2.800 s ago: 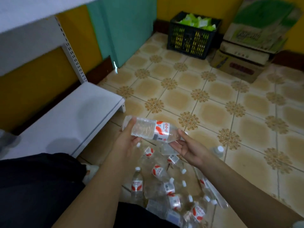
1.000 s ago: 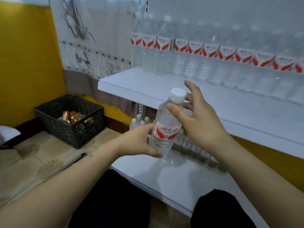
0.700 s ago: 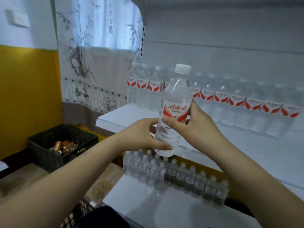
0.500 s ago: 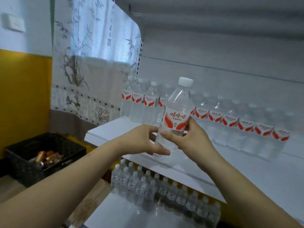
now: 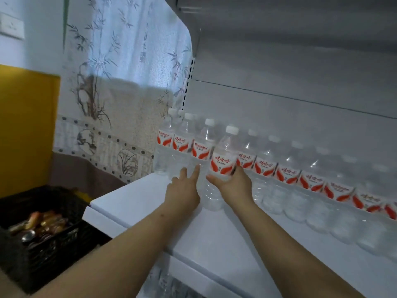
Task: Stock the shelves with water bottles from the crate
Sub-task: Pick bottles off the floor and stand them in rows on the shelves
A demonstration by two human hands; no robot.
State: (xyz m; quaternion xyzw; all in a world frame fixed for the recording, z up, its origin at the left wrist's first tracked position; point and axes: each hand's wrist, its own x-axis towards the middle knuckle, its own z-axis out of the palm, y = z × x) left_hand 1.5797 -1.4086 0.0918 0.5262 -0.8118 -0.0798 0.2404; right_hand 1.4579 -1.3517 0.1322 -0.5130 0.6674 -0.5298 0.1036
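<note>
The right hand (image 5: 234,186) grips the lower body of a clear water bottle (image 5: 221,168) with a white cap and a red-and-white label, fingers wrapped round it just under the label; the bottle stands upright on the white shelf (image 5: 214,239), its base on the board. The left hand (image 5: 182,190) is released and holds nothing, two fingers stretched forward and touching the lower part of the neighbouring bottle (image 5: 202,149) just to the left. The gripped bottle sits slightly in front of a long row of matching bottles (image 5: 311,181) that runs along the back of the shelf and away to the right, with a few more bottles (image 5: 171,145) at the row's left end. Behind them rises the shelf unit's grey back panel (image 5: 300,72). To the left hangs a curtain printed with bamboo (image 5: 120,72), beside a yellow wall (image 5: 25,125). Below, at lower left, a black plastic crate (image 5: 43,244) holds shiny packets, too blurred to identify.
</note>
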